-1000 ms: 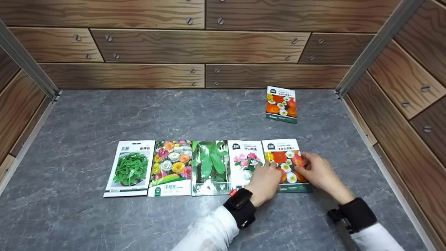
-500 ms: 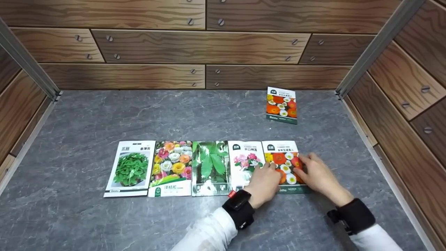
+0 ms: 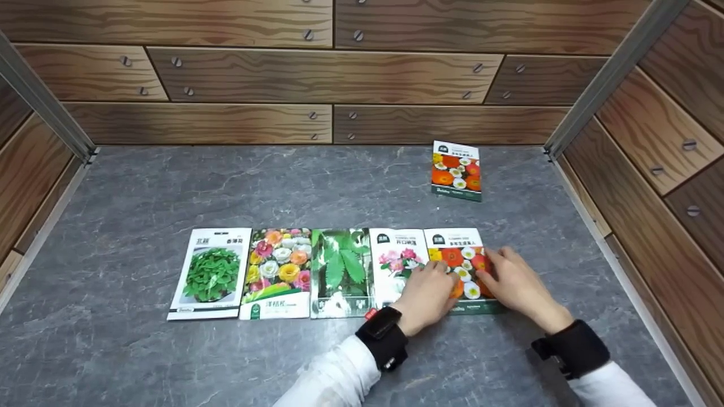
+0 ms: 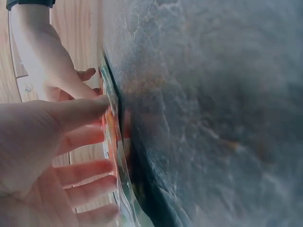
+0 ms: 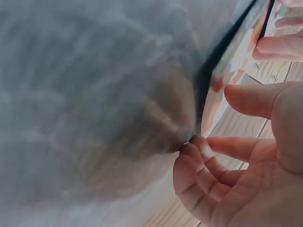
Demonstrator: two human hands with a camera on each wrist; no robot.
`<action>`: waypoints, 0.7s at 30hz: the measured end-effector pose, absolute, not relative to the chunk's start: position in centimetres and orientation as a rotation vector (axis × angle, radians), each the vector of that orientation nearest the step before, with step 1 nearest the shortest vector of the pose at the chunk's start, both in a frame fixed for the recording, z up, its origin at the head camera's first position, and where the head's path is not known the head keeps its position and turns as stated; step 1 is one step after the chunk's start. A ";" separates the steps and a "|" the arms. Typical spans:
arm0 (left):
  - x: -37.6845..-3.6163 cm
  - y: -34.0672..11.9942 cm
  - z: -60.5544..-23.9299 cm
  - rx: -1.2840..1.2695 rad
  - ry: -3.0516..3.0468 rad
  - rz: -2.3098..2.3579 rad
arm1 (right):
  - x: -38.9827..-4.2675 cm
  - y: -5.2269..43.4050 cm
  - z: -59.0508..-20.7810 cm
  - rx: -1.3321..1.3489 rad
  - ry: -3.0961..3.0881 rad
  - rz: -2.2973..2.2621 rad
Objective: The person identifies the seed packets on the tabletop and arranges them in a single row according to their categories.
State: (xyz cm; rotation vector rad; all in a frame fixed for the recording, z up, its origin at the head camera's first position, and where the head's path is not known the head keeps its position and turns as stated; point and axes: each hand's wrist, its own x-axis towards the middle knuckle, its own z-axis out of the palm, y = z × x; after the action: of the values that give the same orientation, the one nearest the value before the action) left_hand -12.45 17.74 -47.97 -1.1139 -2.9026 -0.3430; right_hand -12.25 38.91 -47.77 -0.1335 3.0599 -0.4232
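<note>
Where hands (image 3: 430, 294) rest, seed packet (image 3: 459, 254) shows orange-and-white flowers.

Glossy printed paper seed packets (image 3: 339, 272), matt grey stone-look tabletop (image 3: 169, 362), apparently printed wood-grain walls (image 3: 317, 73)

Both hands, left hand (image 3: 428, 294) and right hand (image 3: 515, 285), resting on orange-flower seed packet (image 3: 459, 254), rightmost of row; matching packet (image 3: 456, 170) well beyond it.

- The left hand (image 3: 427, 294) and right hand (image 3: 517, 285) cover the lower half of the orange flower packet (image 3: 457, 249).
- Print on every packet, including the far packet (image 3: 456, 170), is too small to read.
- The right wrist view is blurred; that bright edge (image 5: 222, 90) is probably the packet.
</note>
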 end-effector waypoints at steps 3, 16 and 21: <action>-13.4 17.5 -47.7 -1.105 -2.834 -0.542 | -13.2 39.3 -47.1 -0.119 3.057 -0.441; -19.9 15.2 -45.6 -0.781 -2.973 -1.063 | -23.7 40.6 -45.7 -0.126 2.966 -0.469; -22.2 14.6 -45.7 -0.728 -2.994 -1.028 | -26.8 41.2 -46.3 -0.017 2.908 -0.485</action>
State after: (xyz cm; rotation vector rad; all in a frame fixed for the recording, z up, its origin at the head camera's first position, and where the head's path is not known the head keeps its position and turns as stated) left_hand -22.18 14.55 -45.71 -0.7277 -2.9937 -1.0278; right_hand -26.77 41.23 -46.31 -0.0168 2.9080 -0.4853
